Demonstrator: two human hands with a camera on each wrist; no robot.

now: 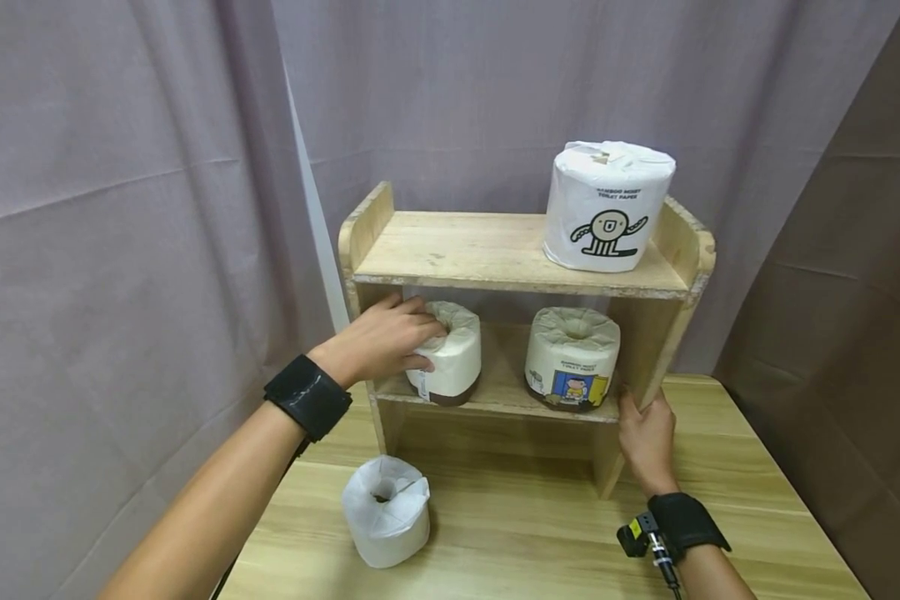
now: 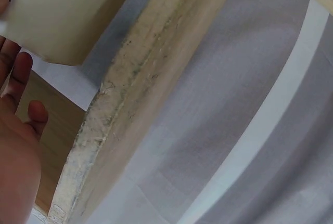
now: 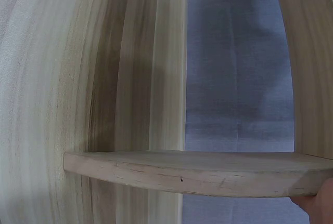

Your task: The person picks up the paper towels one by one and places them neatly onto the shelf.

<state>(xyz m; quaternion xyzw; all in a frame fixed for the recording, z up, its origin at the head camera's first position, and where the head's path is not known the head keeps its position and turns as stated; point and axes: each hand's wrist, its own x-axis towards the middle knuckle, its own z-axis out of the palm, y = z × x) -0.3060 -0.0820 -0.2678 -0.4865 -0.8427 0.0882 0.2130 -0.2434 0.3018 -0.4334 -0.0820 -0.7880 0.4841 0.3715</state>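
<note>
Here, a paper roll [image 1: 461, 365] is pinched by the left hand [image 1: 385, 337], the shelf [image 1: 465, 242] gripped by the right hand [image 1: 649, 442]; beneath them, wood-grained table [image 1: 517, 542] is seen; behind, curtain [image 1: 457, 92].

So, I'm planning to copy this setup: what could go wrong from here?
The held roll, gripped by the left hand, sits near the front edge of the lower board, so it might tip off and knock the loose roll on the table. If the right hand, gripping the side of the shelf unit, jolts it, the top roll may shift.
</note>
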